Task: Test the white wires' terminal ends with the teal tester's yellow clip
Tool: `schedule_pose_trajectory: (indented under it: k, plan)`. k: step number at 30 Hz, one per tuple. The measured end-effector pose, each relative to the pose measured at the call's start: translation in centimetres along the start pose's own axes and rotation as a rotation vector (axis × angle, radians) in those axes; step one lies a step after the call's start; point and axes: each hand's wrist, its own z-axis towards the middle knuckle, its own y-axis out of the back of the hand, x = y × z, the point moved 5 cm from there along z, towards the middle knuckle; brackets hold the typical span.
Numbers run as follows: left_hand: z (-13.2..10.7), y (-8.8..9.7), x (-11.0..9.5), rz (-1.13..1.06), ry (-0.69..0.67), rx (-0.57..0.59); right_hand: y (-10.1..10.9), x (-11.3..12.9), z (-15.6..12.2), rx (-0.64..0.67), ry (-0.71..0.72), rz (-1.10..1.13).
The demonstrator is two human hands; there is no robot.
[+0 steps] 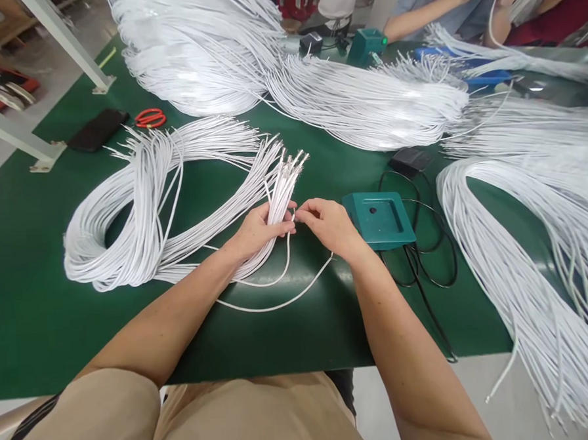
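Note:
My left hand (pixel 267 229) is closed round a bunch of white cables (pixel 281 193), whose stripped, metallic ends point up and away from me. Just right of it, my right hand (pixel 326 221) pinches the end of a single white cable close to the left fingertips; its tip is too small to make out. Two loose cables curve below the hands, one ending near my right wrist. On the left, a large coiled bundle of white cables (pixel 111 216) lies on the green table (pixel 290 338). A teal device (pixel 380 221) with a recessed top sits right of my right hand.
Red-handled scissors (pixel 150 118) and a dark phone-like object (pixel 97 130) lie at the back left. Big piles of white cables (pixel 366 101) fill the back, and more cables (pixel 518 280) hang over the right edge. Black cords (pixel 439 265) loop beside the teal device. Co-workers' arms (pixel 431 16) show behind.

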Motion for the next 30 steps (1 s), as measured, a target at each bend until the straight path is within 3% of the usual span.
schedule_pose_trajectory:
  k: [5, 8, 13, 19, 25, 28, 30]
  plan:
    - [0.1, 0.1, 0.2, 0.001, 0.029, -0.012, 1.1, -0.3, -0.9, -0.159, 0.134, -0.466]
    - [0.3, 0.3, 0.6, 0.017, 0.043, -0.036, 1.1, -0.9, -1.0, -0.123, 0.192, -0.641]
    - [0.6, 0.4, 0.8, 0.043, 0.062, -0.065, 1.1, -1.8, -0.4, -0.046, 0.188, -0.601]
    - [0.9, 0.4, 1.1, 0.126, 0.092, -0.133, 1.1, -1.8, 0.1, -0.071, 0.180, -0.586]
    - [1.0, 0.3, 1.3, 0.230, 0.094, -0.097, 1.4, -1.6, -0.5, -0.085, 0.188, -0.607]
    - [0.9, 0.2, 1.2, 0.189, 0.121, -0.074, 2.2, -1.8, -1.4, -0.241, 0.168, -0.632]
    - [0.8, 0.3, 1.2, 0.160, 0.142, -0.076, 2.9, -2.6, -2.0, -0.393, 0.065, -0.662]
